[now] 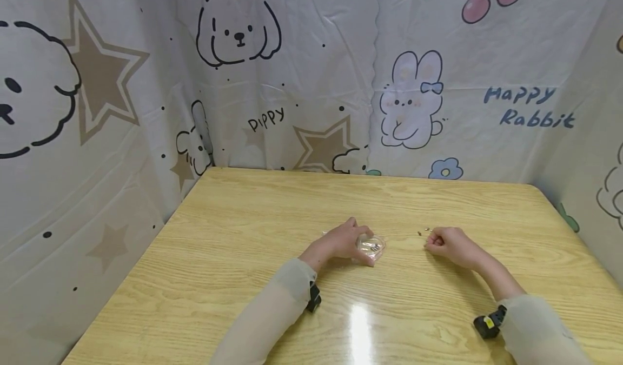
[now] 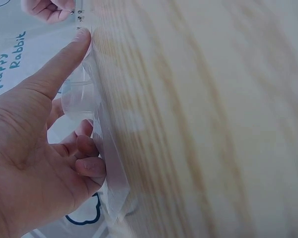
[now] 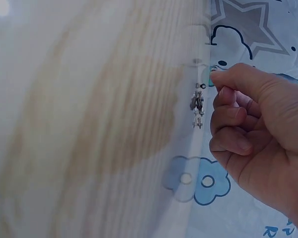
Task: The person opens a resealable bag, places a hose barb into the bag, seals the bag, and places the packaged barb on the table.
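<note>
My left hand spans a small clear plastic container on the table, thumb on its near side and fingers on its far side. Shiny slivers of metal show inside it. From the left wrist, a round cup-like wall rises above a flat clear sheet under the curled fingers. Off to the right, my right hand holds thumb and forefinger together low over the table, pinching what looks like a tiny metal piece, mostly hidden. Beside its fingertips lie loose small metal pieces, too small to identify.
The wood-grain table reaches back to a printed curtain, which also hangs along both sides. A black wrist camera sits below the right forearm, and another beside the left one.
</note>
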The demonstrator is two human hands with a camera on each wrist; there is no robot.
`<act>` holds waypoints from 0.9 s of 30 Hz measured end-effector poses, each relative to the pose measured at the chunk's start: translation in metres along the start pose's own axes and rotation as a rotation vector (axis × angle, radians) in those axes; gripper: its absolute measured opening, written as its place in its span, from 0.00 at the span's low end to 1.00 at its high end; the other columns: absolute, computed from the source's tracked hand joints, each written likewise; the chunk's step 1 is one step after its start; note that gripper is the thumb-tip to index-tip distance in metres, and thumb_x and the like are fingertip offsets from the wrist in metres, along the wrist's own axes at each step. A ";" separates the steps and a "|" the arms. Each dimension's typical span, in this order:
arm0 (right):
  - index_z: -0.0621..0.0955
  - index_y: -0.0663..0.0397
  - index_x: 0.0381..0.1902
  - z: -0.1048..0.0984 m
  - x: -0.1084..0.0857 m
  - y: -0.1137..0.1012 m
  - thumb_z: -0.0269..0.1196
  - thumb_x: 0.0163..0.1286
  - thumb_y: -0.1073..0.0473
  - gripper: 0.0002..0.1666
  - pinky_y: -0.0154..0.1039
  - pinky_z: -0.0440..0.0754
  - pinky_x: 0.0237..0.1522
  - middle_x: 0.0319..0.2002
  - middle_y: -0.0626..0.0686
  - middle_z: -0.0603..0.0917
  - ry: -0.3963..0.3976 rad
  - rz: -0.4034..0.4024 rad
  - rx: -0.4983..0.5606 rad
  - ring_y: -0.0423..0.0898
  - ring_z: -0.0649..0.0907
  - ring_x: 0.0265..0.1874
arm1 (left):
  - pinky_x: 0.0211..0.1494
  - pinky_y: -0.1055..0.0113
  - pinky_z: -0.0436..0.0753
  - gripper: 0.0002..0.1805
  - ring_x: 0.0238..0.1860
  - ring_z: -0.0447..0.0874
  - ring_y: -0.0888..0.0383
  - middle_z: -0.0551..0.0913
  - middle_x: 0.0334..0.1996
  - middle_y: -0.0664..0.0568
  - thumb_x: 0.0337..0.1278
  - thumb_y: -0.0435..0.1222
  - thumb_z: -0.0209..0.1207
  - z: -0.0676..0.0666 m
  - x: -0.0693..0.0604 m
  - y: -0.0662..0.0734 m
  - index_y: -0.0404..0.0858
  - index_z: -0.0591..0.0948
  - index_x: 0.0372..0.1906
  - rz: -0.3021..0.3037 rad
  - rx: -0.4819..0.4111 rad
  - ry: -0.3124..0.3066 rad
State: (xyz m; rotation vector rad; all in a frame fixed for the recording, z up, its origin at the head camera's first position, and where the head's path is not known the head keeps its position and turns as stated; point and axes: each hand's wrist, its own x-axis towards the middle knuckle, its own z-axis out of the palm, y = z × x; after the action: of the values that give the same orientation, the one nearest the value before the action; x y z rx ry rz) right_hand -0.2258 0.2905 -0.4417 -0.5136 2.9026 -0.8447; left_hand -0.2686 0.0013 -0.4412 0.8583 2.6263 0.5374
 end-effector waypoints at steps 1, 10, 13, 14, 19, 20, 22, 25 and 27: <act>0.79 0.60 0.31 0.001 0.001 -0.001 0.62 0.66 0.65 0.04 0.30 0.68 0.28 0.25 0.47 0.76 -0.003 -0.003 0.002 0.34 0.69 0.24 | 0.46 0.69 0.74 0.40 0.39 0.70 0.60 0.67 0.44 0.54 0.42 0.57 0.72 0.000 0.000 0.000 0.52 0.74 0.64 0.000 -0.002 0.000; 0.79 0.60 0.32 0.008 0.014 -0.015 0.62 0.67 0.65 0.04 0.30 0.69 0.27 0.26 0.48 0.77 -0.032 0.004 0.056 0.36 0.70 0.24 | 0.44 0.70 0.73 0.40 0.39 0.70 0.61 0.67 0.44 0.54 0.42 0.58 0.72 0.000 0.001 0.000 0.52 0.74 0.64 -0.003 0.001 -0.005; 0.79 0.60 0.32 0.012 0.018 -0.022 0.62 0.66 0.65 0.04 0.30 0.69 0.27 0.26 0.48 0.77 -0.036 0.004 0.069 0.37 0.71 0.25 | 0.44 0.70 0.73 0.41 0.38 0.70 0.61 0.68 0.44 0.54 0.42 0.58 0.72 0.000 0.001 0.000 0.52 0.74 0.64 -0.007 0.001 -0.007; 0.79 0.60 0.32 0.013 0.019 -0.024 0.62 0.66 0.65 0.04 0.30 0.69 0.27 0.26 0.48 0.77 -0.036 0.001 0.070 0.37 0.71 0.25 | 0.44 0.70 0.73 0.41 0.39 0.70 0.61 0.68 0.44 0.54 0.42 0.58 0.72 0.000 0.001 0.000 0.52 0.74 0.64 -0.008 0.002 -0.007; 0.80 0.61 0.32 0.019 0.028 -0.035 0.62 0.66 0.65 0.03 0.29 0.70 0.28 0.26 0.49 0.78 -0.038 -0.023 0.083 0.37 0.72 0.26 | 0.44 0.70 0.74 0.41 0.39 0.71 0.61 0.68 0.45 0.54 0.42 0.59 0.72 0.001 0.003 0.000 0.53 0.74 0.64 -0.010 0.012 -0.004; 0.80 0.61 0.32 0.021 0.030 -0.037 0.62 0.66 0.66 0.03 0.29 0.70 0.28 0.26 0.49 0.78 -0.039 -0.028 0.091 0.37 0.72 0.26 | 0.44 0.70 0.74 0.41 0.39 0.71 0.61 0.68 0.45 0.54 0.41 0.59 0.72 0.001 0.003 0.000 0.53 0.74 0.64 -0.010 0.012 -0.003; 0.80 0.60 0.32 0.024 0.033 -0.040 0.62 0.65 0.66 0.03 0.29 0.70 0.27 0.26 0.49 0.78 -0.039 -0.046 0.108 0.37 0.72 0.26 | 0.45 0.70 0.74 0.41 0.39 0.71 0.61 0.68 0.44 0.54 0.41 0.59 0.72 0.001 0.003 -0.001 0.52 0.74 0.64 -0.008 0.012 -0.001; 0.80 0.60 0.31 0.028 0.037 -0.045 0.61 0.64 0.67 0.02 0.29 0.70 0.26 0.24 0.48 0.78 -0.028 -0.109 0.137 0.36 0.72 0.24 | 0.44 0.71 0.74 0.41 0.39 0.71 0.61 0.68 0.44 0.54 0.41 0.59 0.72 0.001 0.003 -0.001 0.52 0.74 0.64 -0.009 0.012 -0.002; 0.80 0.60 0.29 0.031 0.040 -0.048 0.61 0.63 0.68 0.03 0.29 0.70 0.25 0.23 0.47 0.77 -0.021 -0.169 0.151 0.36 0.72 0.24 | 0.43 0.71 0.73 0.41 0.38 0.71 0.61 0.68 0.44 0.54 0.41 0.59 0.72 0.001 0.003 -0.001 0.52 0.74 0.64 -0.009 0.018 -0.001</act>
State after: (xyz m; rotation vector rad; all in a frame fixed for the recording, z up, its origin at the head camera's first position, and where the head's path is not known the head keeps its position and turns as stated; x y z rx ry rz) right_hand -0.2444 0.2232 -0.4420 -0.7555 2.7777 -1.0629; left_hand -0.2711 0.0027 -0.4432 0.8522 2.6362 0.5118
